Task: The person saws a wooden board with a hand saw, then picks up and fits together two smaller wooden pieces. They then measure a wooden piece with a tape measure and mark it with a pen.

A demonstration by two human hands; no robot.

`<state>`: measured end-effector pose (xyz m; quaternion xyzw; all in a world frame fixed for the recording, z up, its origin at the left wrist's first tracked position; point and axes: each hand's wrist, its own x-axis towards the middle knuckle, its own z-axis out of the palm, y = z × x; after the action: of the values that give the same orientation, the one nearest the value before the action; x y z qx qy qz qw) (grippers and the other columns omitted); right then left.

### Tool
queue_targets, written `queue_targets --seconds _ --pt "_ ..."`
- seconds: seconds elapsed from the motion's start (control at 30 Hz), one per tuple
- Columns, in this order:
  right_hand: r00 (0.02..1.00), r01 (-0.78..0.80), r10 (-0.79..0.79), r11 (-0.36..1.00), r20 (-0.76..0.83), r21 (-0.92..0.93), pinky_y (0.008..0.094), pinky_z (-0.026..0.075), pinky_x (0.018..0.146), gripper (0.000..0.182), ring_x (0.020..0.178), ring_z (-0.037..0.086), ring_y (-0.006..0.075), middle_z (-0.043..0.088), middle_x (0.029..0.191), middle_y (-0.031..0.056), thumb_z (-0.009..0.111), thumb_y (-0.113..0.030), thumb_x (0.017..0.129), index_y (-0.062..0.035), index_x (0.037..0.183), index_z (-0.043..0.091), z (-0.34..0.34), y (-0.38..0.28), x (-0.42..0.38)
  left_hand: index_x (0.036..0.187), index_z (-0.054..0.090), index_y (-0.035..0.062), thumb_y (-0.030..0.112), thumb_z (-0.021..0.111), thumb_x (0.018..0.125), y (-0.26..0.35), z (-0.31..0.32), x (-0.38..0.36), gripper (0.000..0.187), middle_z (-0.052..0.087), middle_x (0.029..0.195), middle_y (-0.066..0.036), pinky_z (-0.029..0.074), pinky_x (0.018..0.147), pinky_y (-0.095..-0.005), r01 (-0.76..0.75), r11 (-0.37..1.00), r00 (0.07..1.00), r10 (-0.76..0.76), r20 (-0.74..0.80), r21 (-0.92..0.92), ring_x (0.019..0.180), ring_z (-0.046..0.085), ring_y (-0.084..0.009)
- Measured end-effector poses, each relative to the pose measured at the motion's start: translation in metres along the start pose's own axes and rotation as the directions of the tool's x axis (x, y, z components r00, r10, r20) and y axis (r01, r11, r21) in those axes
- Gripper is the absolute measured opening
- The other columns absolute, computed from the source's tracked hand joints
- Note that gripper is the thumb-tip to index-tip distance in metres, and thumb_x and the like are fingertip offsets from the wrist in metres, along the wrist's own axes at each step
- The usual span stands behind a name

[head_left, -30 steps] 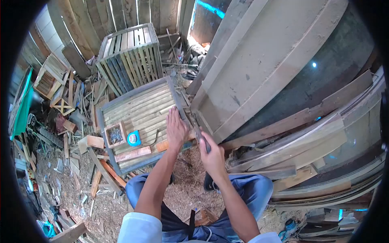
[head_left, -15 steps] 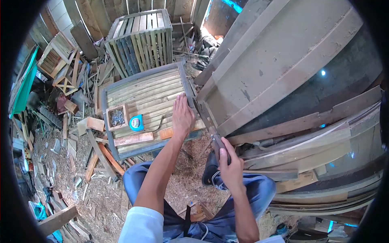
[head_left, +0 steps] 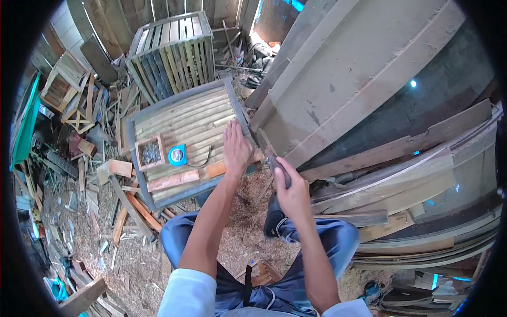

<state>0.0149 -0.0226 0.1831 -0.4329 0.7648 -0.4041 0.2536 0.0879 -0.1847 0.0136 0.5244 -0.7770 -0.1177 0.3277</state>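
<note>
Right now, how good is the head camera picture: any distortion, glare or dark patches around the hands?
Head view: strong fisheye bend with a black rim; left hand on the slatted panel and right hand are sharp and evenly lit; daylight blows out at top; small blue flare spots at right.

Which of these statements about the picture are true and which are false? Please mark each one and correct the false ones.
1. The left hand lies flat on the slatted wooden panel. True.
2. The right hand is empty. False: it is closed around the dark handle of a saw.
3. A blue tape measure lies on the panel. True.
4. The small wooden box of nails stands on the ground in the sawdust. False: it stands on the panel, beside the tape measure.
5. A slatted crate stands beyond the panel. True.
</note>
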Motion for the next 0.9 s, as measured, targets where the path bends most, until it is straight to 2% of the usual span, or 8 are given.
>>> queue_targets --seconds 0.27,0.37,0.47,0.57,0.67,0.7,0.83,0.9 --pt "0.995 0.045 -0.03 0.987 0.097 -0.151 0.041 0.05 0.089 0.035 0.103 0.063 0.0429 0.066 0.105 0.0291 0.055 -0.025 0.097 0.0043 0.115 0.063 0.009 -0.032 0.035 0.129 0.046 -0.0057 0.01 0.049 0.083 -0.004 -0.014 -0.004 0.048 0.046 0.142 -0.023 0.027 0.116 -0.0445 0.005 0.999 1.0 -0.006 -0.027 -0.04 0.139 0.036 -0.0359" --pt "0.978 0.177 -0.134 0.941 0.159 -0.289 0.0389 0.054 0.071 0.039 0.077 0.07 0.0361 0.07 0.088 0.024 0.055 -0.026 0.096 0.0066 0.117 0.061 0.02 -0.034 0.074 0.129 0.046 -0.0056 0.012 0.05 0.084 -0.006 -0.011 -0.005 0.048 0.045 0.142 -0.023 0.027 0.116 -0.0446 -0.001 0.999 0.999 -0.001 -0.043 -0.035 0.138 0.037 -0.0359" --pt "0.838 -0.236 0.318 0.944 0.444 -0.231 0.0336 0.049 0.05 0.044 0.051 0.062 0.0213 0.067 0.07 0.0149 0.056 -0.028 0.096 0.0081 0.121 0.059 0.003 -0.062 0.113 0.128 0.047 -0.0054 0.013 0.05 0.084 -0.003 -0.012 -0.003 0.048 0.045 0.142 -0.022 0.028 0.116 -0.0442 0.019 1.0 1.0 -0.019 -0.014 -0.015 0.137 0.038 -0.0355" --pt "0.905 -0.192 0.232 0.971 0.356 -0.143 0.0286 0.038 0.037 0.048 0.038 0.045 0.0086 0.059 0.06 0.0055 0.059 -0.028 0.094 0.0082 0.125 0.057 -0.006 -0.064 0.096 0.128 0.048 -0.0048 0.013 0.049 0.085 0.0 -0.014 0.0 0.046 0.046 0.141 -0.021 0.029 0.115 -0.0439 0.036 0.999 0.999 -0.037 -0.035 -0.029 0.137 0.038 -0.0348" --pt "0.968 0.251 -0.237 0.923 0.081 -0.291 0.0363 0.054 0.081 0.052 0.091 0.07 0.0326 0.069 0.103 0.0237 0.064 -0.029 0.091 0.0065 0.128 0.055 0.01 -0.007 0.05 0.128 0.049 -0.0038 0.013 0.049 0.086 0.0 -0.013 0.002 0.045 0.047 0.141 -0.021 0.03 0.114 -0.0437 0.039 0.999 0.998 -0.039 -0.042 0.007 0.136 0.039 -0.0339" --pt "0.993 0.024 -0.007 0.99 0.119 -0.137 0.0394 0.044 0.1 0.048 0.119 0.058 0.0379 0.061 0.123 0.0266 0.064 -0.024 0.091 0.004 0.129 0.055 0.005 -0.027 0.025 0.128 0.049 -0.0038 0.013 0.049 0.086 -0.001 -0.013 0.002 0.045 0.047 0.141 -0.02 0.03 0.114 -0.0435 0.04 0.999 0.999 -0.039 -0.031 0.006 0.136 0.039 -0.0334" --pt "0.989 0.051 -0.043 0.997 -0.143 0.052 0.0358 0.046 0.097 0.042 0.117 0.062 0.0305 0.062 0.127 0.0212 0.06 -0.007 0.092 0.0 0.132 0.055 0.037 0.056 -0.048 0.127 0.05 -0.0036 0.015 0.048 0.087 -0.004 -0.013 0.002 0.044 0.048 0.14 -0.019 0.03 0.114 -0.0422 0.036 0.999 0.999 -0.035 -0.024 0.035 0.136 0.039 -0.0319" --pt "0.988 0.018 -0.007 0.997 -0.153 0.069 0.0356 0.046 0.097 0.042 0.115 0.062 0.0278 0.063 0.126 0.0187 0.059 -0.002 0.091 -0.0004 0.133 0.054 0.051 0.096 -0.064 0.126 0.05 -0.0041 0.014 0.048 0.087 -0.001 -0.011 0.001 0.042 0.049 0.138 -0.019 0.032 0.112 -0.0425 0.018 0.999 0.999 -0.016 -0.05 0.046 0.134 0.041 -0.0326"
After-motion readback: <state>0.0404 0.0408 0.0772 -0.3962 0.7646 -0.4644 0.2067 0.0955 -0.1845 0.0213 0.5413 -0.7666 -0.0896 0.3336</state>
